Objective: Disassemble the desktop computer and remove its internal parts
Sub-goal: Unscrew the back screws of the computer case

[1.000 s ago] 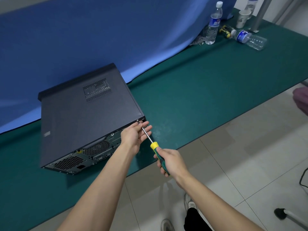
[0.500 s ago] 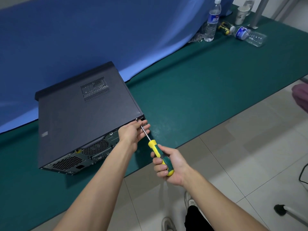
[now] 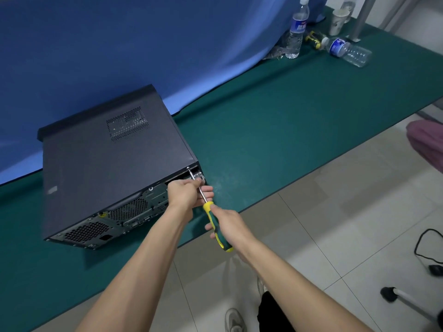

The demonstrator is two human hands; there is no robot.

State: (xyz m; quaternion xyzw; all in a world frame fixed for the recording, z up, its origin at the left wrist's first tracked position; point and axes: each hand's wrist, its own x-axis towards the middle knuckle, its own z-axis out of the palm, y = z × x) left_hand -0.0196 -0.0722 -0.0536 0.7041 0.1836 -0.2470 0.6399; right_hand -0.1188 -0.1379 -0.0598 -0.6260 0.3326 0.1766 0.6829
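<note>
Right hand (image 3: 230,226) rolled over the screwdriver (image 3: 211,212) handle since earlier, gripping it, shaft angled up-left to the screw on the desktop computer (image 3: 107,168) rear corner, left-centre frame, left hand (image 3: 185,194) pinching the shaft.

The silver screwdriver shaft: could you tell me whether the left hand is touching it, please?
Touching. The head view shows the left hand with its fingers pinching the silver shaft of the yellow-and-green-handled screwdriver, just behind the tip at the black computer case.
</note>
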